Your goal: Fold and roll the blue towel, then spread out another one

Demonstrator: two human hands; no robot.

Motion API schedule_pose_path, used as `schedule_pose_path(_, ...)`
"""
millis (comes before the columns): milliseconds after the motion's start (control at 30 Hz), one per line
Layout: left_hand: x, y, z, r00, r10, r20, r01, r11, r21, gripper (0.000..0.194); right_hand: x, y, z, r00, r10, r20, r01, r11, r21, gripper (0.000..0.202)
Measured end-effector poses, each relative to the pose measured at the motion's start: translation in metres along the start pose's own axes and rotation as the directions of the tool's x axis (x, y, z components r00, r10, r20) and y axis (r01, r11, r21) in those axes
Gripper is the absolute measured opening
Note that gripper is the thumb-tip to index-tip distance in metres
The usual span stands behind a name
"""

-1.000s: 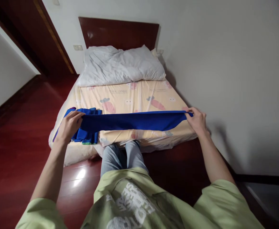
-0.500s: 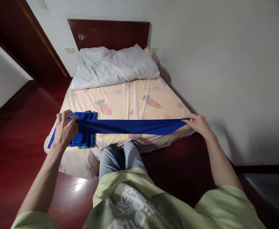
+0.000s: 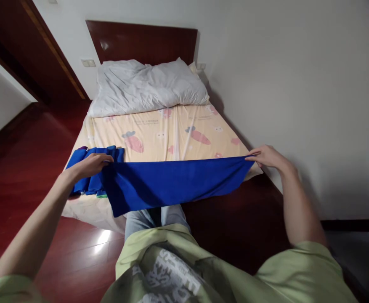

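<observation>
I hold a blue cloth (image 3: 171,183) stretched wide across the foot of a bed (image 3: 171,130). My left hand (image 3: 91,164) pinches its left top corner, and my right hand (image 3: 266,155) pinches the right top corner. The cloth hangs down over the bed's front edge, its lower left corner drooping lowest. Just behind my left hand a stack of folded blue cloths (image 3: 85,168) lies on the bed's near left corner, with a green edge showing at the bottom.
The bed has a cream sheet printed with carrots, a rumpled white pillow (image 3: 149,84) and a dark wooden headboard (image 3: 143,42). A white wall runs along the bed's right side. Dark red wooden floor (image 3: 23,168) lies to the left.
The cloth, held before as a narrow taut band, has dropped open into a broad hanging sheet. Both hands have lowered slightly toward the bed's edge.
</observation>
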State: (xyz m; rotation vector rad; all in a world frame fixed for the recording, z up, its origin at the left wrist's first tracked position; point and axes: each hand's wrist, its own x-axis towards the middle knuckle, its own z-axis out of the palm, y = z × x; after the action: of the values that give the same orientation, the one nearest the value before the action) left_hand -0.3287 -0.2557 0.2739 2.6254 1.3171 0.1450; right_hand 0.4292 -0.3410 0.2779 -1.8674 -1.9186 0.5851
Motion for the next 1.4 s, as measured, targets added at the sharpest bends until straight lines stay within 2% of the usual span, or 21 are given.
schedule_pose_path(67,0.023,-0.002,0.004,1.000,-0.011,-0.021,0.012,1.000,0.016,0.038,0.023,-0.004,0.006,0.994,0.104,-0.020,-0.104,0.994,0.024,0.027)
schedule_pose_path(133,0.046,0.000,0.004,0.990,-0.030,-0.134,0.040,0.997,0.072,0.046,0.050,-0.011,0.013,0.978,0.189,-0.088,-0.184,0.981,0.063,0.021)
schedule_pose_path(167,0.058,0.002,0.001,0.977,-0.039,-0.210,0.062,0.992,0.108,0.047,0.064,-0.015,0.016,0.970,0.196,-0.145,-0.186,0.979,0.080,0.017)
schedule_pose_path(267,0.087,0.007,-0.018,0.909,-0.034,-0.416,0.124,0.974,0.192,0.041,0.102,-0.026,0.018,0.916,0.093,-0.391,-0.071,0.995,0.070,0.012)
schedule_pose_path(367,0.105,0.010,-0.040,0.821,0.018,-0.571,0.121,0.971,0.204,0.035,0.127,-0.033,0.012,0.802,-0.032,-0.597,0.045,0.999,0.008,0.021)
schedule_pose_path(467,0.107,0.010,-0.048,0.762,0.068,-0.644,0.094,0.972,0.215,0.037,0.133,-0.035,0.010,0.707,-0.131,-0.695,0.144,0.989,-0.039,0.027)
schedule_pose_path(533,0.101,0.007,-0.040,0.766,0.092,-0.636,0.073,0.971,0.227,0.040,0.130,-0.029,0.016,0.678,-0.176,-0.714,0.205,0.978,-0.046,0.030)
schedule_pose_path(600,0.091,0.003,-0.020,0.795,0.115,-0.595,0.042,0.969,0.242,0.040,0.123,-0.017,0.032,0.688,-0.200,-0.698,0.246,0.969,-0.035,0.032)
schedule_pose_path(667,0.080,-0.003,0.011,0.833,0.133,-0.538,0.015,0.965,0.263,0.038,0.114,0.000,0.057,0.725,-0.201,-0.658,0.253,0.967,-0.016,0.032)
schedule_pose_path(800,0.056,-0.007,0.096,0.915,0.108,-0.389,0.001,0.963,0.269,0.036,0.090,0.038,0.132,0.840,-0.097,-0.534,0.138,0.990,0.038,0.032)
schedule_pose_path(900,0.040,0.004,0.167,0.970,-0.006,-0.244,0.060,0.975,0.214,0.040,0.068,0.062,0.192,0.928,0.056,-0.370,-0.022,0.995,0.095,0.031)
schedule_pose_path(1000,0.025,0.022,0.227,0.985,-0.119,-0.127,0.136,0.981,0.136,0.045,0.044,0.083,0.236,0.937,0.228,-0.263,-0.201,0.971,0.127,0.028)
schedule_pose_path(1067,0.015,0.031,0.254,0.985,-0.162,-0.063,0.167,0.981,0.094,0.047,0.028,0.096,0.252,0.920,0.300,-0.251,-0.279,0.953,0.119,0.027)
schedule_pose_path(1133,0.006,0.035,0.270,0.982,-0.189,-0.018,0.189,0.980,0.068,0.049,0.016,0.108,0.260,0.904,0.344,-0.253,-0.328,0.939,0.106,0.027)
schedule_pose_path(1200,0.000,0.034,0.276,0.981,-0.192,0.015,0.191,0.981,0.039,0.048,0.009,0.116,0.260,0.904,0.355,-0.236,-0.344,0.935,0.090,0.028)
schedule_pose_path(1300,0.000,0.025,0.270,0.984,-0.138,0.113,0.148,0.985,-0.084,0.036,0.009,0.119,0.255,0.927,0.331,-0.175,-0.328,0.944,0.043,0.028)
schedule_pose_path(1400,0.014,0.011,0.253,0.955,-0.086,0.285,0.163,0.953,-0.257,0.034,0.023,0.110,0.245,0.921,0.366,-0.134,-0.373,0.928,-0.026,0.026)
